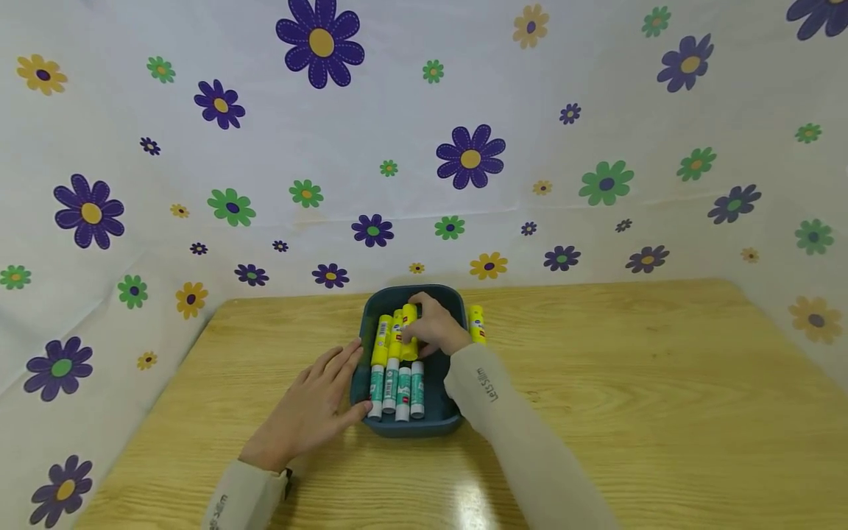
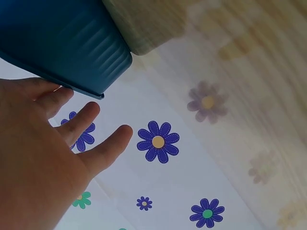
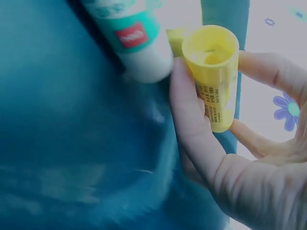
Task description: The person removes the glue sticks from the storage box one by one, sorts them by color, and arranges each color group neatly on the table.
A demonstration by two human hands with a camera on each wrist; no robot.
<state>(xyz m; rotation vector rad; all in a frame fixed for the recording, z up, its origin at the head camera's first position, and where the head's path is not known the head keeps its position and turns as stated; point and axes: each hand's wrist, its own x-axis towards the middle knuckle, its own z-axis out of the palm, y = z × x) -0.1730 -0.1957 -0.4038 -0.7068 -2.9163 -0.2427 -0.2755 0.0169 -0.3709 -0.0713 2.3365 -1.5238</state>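
A dark blue plastic basket [image 1: 414, 430] stands on the table, holding glue sticks in two rows. My right hand [image 1: 439, 325] reaches inside and grips a yellow glue stick [image 1: 410, 314] between thumb and fingers; its hollow end faces the camera in the right wrist view, beside a green-and-white glue stick [image 3: 136, 38]. Two more yellow glue sticks [image 1: 382, 338] lie just left of the held one. In front of them are several green-and-white glue sticks [image 1: 403, 394], side by side. With fingers extended, my left hand [image 1: 310, 408] touches the basket's left rim.
Another yellow glue stick [image 1: 477, 324] is on the table right of the basket, partly hidden by the right wrist. The wooden table [image 1: 629, 390] ends at a white flower-print sheet [image 1: 397, 199] behind and at both sides.
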